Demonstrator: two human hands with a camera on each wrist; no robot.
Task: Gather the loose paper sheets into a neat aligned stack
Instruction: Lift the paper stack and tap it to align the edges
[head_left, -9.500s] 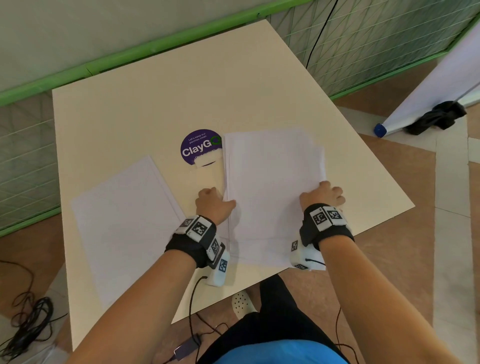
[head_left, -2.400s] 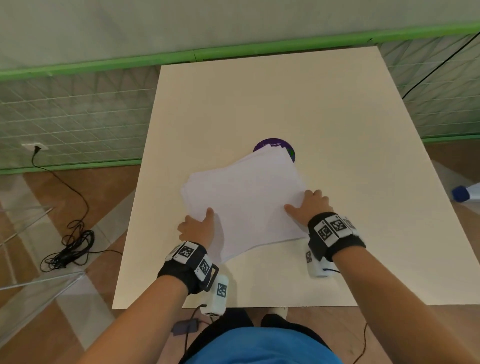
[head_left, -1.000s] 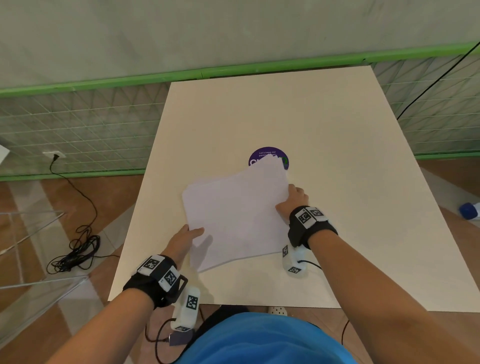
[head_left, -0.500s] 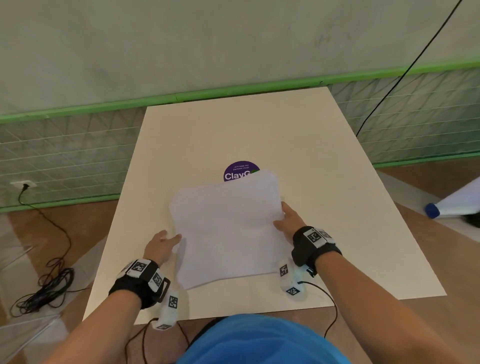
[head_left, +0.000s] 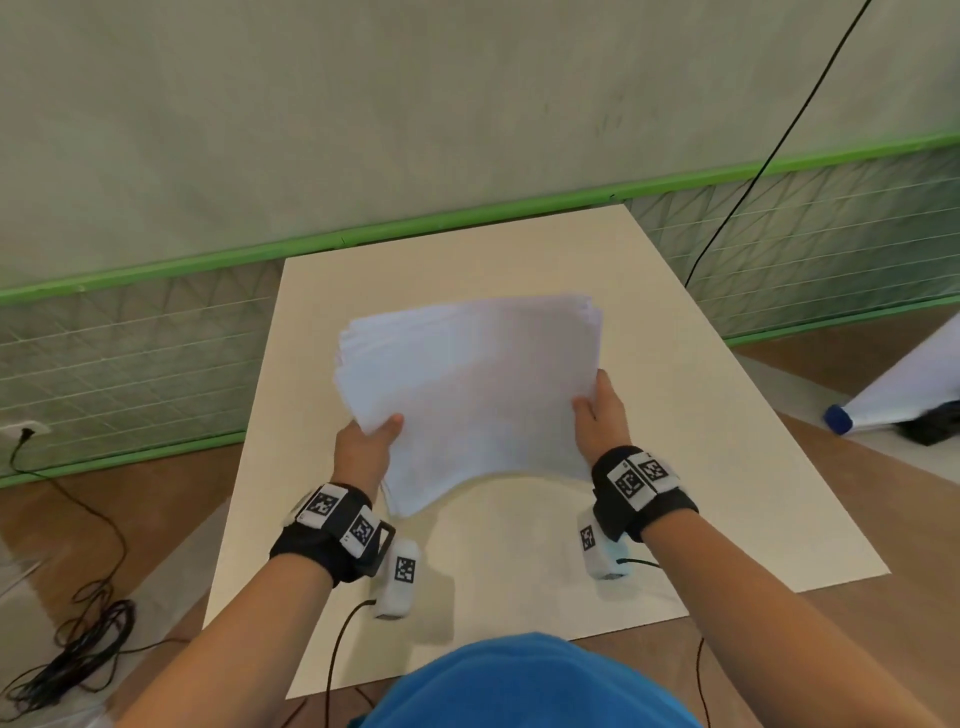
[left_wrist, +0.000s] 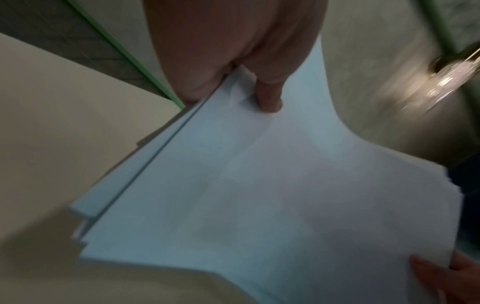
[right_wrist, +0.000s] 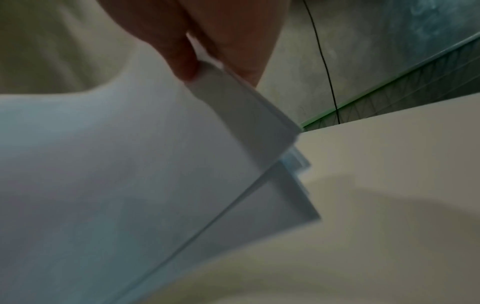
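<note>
Gripping paper stack (head_left: 467, 379) between hands: left hand (head_left: 363, 447) pinches left edge, right hand (head_left: 602, 415) right edge.

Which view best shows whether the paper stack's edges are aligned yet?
The left wrist view: the paper stack shows stepped, offset sheet edges at its left side. The right wrist view shows similar offset layers at one corner, though blurred. The head view shows the whole stack held by the left hand and right hand, edges only faintly fanned.

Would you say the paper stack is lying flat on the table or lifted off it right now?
Lifted: the paper stack sags between the left hand and right hand gripping its sides, with the table visible beneath.
</note>
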